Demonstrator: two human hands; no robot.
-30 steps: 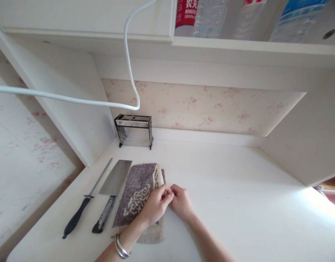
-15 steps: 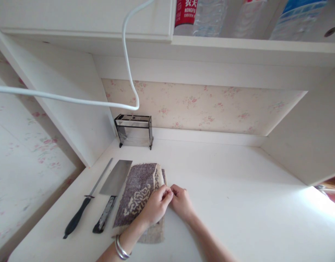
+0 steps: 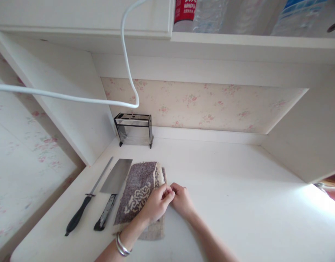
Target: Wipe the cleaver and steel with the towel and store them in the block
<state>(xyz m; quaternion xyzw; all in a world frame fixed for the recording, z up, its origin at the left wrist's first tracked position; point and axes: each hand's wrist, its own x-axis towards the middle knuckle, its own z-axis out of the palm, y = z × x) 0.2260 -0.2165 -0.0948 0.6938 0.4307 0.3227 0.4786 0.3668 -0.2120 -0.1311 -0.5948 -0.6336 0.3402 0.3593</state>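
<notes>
Head view: folded purple-brown cloth with cream scroll pattern (image 3: 137, 182) lies on the white tabletop (image 3: 224, 189); take it as landmark.

Left hand (image 3: 158, 201) is over the cloth's right part, fingers curled in, thumb near the forefinger. Right hand (image 3: 181, 198) is just right of the cloth, fingers bent and drawn in narrow. Fingertips of both meet by the cloth's right edge. Can't tell if anything is pinched between them; fingers hide it. Silver metal bangles (image 3: 122, 245) on the left wrist, near the cloth's lower end.

Left of cloth: cleaver with broad grey blade and worn black handle (image 3: 116, 177), flat, blade right beside the cloth, handle toward the person. Further left: sharpening steel with thin grey rod and black handle (image 3: 79, 214), roughly parallel to the cleaver.

Beyond cloth, at the back: clear-sided holder with black frame (image 3: 134, 131), upright.

High above cloth level: shelf (image 3: 238, 39) with clear plastic bottles, one with a red label (image 3: 184, 12). White cable (image 3: 74, 98) crosses the view, upper left of the cloth.
</notes>
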